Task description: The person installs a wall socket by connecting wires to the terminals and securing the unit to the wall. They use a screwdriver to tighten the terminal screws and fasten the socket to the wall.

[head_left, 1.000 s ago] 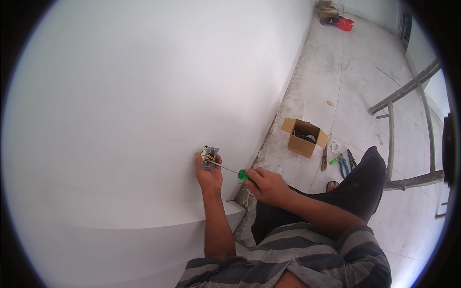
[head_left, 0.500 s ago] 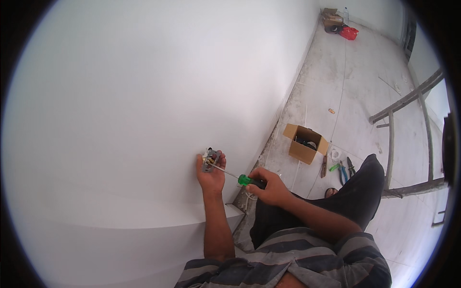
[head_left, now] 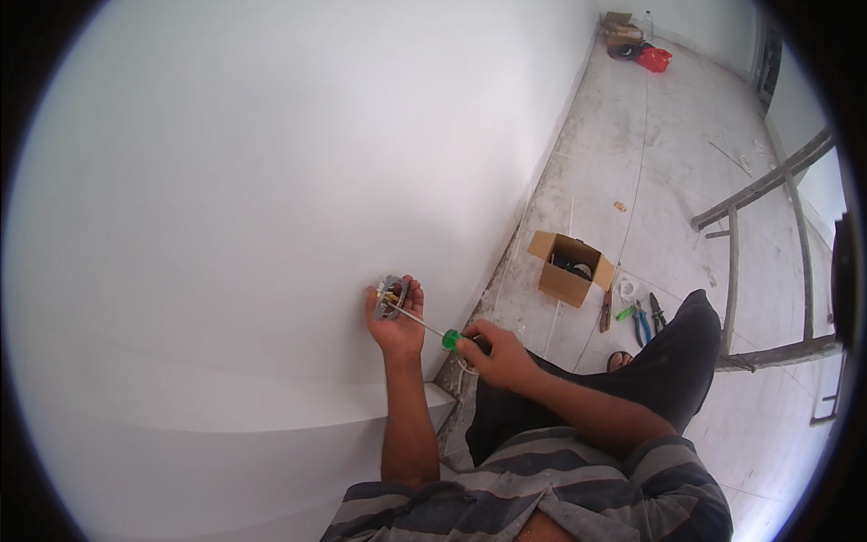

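Observation:
Close to the white wall, my left hand [head_left: 398, 331] is closed around a grey-framed electrical socket [head_left: 386, 291], its back with brassy metal parts turned toward me. The thumb lies on one side of the frame and the fingers curl round the other. My right hand [head_left: 495, 353] grips the handle of a screwdriver [head_left: 451, 339] with a green collar. Its thin metal shaft slants up and left, and the tip meets the brassy parts of the socket. The wires behind the socket are too small to make out.
An open cardboard box [head_left: 566, 285] with dark items stands on the dusty tiled floor. Beside it lie blue-handled pliers [head_left: 642, 325], dark-handled pliers [head_left: 657, 313] and a white tape roll [head_left: 627, 289]. A ladder [head_left: 733, 280] is at right; a red bag [head_left: 654, 60] lies far back.
The socket has turned a little in my left hand. My right hand has shifted slightly left and its grip on the screwdriver handle has changed; the tip stays at the socket.

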`<state>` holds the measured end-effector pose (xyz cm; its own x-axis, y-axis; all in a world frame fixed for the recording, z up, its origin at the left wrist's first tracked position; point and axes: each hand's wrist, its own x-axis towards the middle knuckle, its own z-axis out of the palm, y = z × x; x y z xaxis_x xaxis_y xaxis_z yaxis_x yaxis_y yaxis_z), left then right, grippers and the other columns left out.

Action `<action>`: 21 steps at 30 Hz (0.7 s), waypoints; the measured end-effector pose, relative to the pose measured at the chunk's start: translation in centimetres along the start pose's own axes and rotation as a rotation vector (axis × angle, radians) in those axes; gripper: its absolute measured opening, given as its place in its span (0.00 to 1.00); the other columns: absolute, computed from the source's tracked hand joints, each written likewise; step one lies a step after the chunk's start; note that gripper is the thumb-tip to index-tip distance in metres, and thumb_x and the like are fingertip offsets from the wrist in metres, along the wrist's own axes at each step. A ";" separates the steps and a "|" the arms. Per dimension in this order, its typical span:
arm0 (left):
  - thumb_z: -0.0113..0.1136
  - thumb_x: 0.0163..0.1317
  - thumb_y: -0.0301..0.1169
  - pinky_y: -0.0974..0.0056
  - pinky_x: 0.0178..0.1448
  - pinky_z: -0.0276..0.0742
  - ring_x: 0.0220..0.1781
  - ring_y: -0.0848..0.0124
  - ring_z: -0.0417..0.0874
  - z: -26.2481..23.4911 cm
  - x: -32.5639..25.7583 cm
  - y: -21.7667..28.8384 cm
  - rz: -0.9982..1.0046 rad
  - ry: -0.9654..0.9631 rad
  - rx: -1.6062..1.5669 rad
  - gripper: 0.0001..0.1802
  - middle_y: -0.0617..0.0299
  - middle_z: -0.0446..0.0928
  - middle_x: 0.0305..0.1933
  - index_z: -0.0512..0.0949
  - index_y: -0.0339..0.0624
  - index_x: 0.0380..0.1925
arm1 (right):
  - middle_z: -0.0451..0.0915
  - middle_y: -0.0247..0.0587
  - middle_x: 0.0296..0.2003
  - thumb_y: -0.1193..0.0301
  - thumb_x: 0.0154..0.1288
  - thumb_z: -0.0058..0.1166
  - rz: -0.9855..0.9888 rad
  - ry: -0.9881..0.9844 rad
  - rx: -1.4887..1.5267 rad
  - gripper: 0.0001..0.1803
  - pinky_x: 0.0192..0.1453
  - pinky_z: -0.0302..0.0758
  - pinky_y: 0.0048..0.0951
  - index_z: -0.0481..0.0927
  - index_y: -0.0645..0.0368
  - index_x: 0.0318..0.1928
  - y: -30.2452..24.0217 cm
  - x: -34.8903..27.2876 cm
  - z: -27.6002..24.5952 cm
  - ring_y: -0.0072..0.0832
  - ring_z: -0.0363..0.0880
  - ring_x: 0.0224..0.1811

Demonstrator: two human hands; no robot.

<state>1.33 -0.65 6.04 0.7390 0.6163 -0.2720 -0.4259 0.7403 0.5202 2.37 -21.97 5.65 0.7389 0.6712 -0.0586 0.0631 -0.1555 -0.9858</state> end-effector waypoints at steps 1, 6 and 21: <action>0.57 0.70 0.53 0.56 0.58 0.81 0.50 0.54 0.83 0.2 -0.1 0.0 -0.005 0.019 -0.024 0.31 0.44 0.82 0.47 0.78 0.29 0.45 | 0.84 0.50 0.39 0.65 0.70 0.61 -0.096 0.054 -0.137 0.14 0.39 0.81 0.43 0.78 0.59 0.50 -0.1 -0.2 0.1 0.50 0.85 0.35; 0.58 0.69 0.52 0.56 0.56 0.82 0.49 0.54 0.83 0.0 0.0 0.1 0.009 -0.017 -0.010 0.30 0.44 0.82 0.45 0.78 0.28 0.45 | 0.84 0.53 0.34 0.64 0.71 0.60 -0.364 0.172 -0.313 0.14 0.38 0.79 0.41 0.77 0.59 0.50 0.1 -0.2 0.4 0.50 0.85 0.35; 0.56 0.70 0.52 0.57 0.55 0.82 0.49 0.55 0.83 -0.5 0.2 -0.1 -0.008 -0.081 -0.047 0.29 0.43 0.81 0.48 0.78 0.31 0.47 | 0.81 0.36 0.27 0.59 0.73 0.61 0.238 -0.064 0.427 0.15 0.24 0.66 0.24 0.76 0.58 0.44 0.4 0.4 0.9 0.18 0.70 0.20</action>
<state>1.26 -0.43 5.49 0.7816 0.5877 -0.2089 -0.4421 0.7582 0.4792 2.10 -21.07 5.12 0.6558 0.6983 -0.2869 -0.3930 -0.0086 -0.9195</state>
